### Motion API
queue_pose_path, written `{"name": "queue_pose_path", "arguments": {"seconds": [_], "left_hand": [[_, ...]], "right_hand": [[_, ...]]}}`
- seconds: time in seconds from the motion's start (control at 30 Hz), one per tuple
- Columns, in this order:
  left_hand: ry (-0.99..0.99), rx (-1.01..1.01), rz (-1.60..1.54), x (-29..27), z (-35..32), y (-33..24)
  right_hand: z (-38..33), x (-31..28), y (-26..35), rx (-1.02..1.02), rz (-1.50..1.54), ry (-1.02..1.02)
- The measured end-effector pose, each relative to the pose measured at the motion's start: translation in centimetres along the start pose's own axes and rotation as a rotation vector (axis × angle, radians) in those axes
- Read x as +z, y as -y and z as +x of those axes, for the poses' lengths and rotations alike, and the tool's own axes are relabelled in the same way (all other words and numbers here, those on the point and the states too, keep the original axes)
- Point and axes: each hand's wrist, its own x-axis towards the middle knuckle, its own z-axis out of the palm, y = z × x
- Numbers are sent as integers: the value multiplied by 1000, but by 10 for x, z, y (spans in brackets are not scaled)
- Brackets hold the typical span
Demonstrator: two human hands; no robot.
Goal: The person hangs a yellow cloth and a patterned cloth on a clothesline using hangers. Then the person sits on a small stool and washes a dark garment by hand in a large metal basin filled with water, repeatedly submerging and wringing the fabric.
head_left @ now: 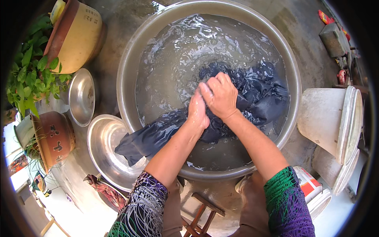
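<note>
A large round metal basin (pixel 125 65) holds cloudy grey water. A soaked dark navy garment (pixel 268 104) lies bunched in its right half, and one end drapes over the left front rim. Over the basin's middle, my right hand (pixel 221 94) is curled into a fist on the cloth. My left hand (pixel 198 110) presses up against it, closed on the same garment. The fabric inside both hands is mostly hidden by the fingers. Wet skin or suds shine on my left hand.
A smaller metal basin (pixel 96 136) sits left of the large one, partly under the draped cloth. Another metal bowl (pixel 82 98) stands behind it, near potted plants (pixel 29 75). White buckets (pixel 319 118) line the right side. A wooden stool (pixel 207 205) is between my legs.
</note>
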Motion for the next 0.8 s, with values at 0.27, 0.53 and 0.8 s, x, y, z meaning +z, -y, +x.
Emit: {"name": "queue_pose_path", "arguments": {"seconds": [0.27,0.53,0.8], "left_hand": [[43,580,1434,6,-29,-46],[-182,1314,1733,-8,-13,-53],[90,917,2089,5,-6,-7]], "right_hand": [[33,-48,-75,-163,-167,79],[-29,-83,-55,-199,-57,269],[-41,-81,-52,34,-68,164]]}}
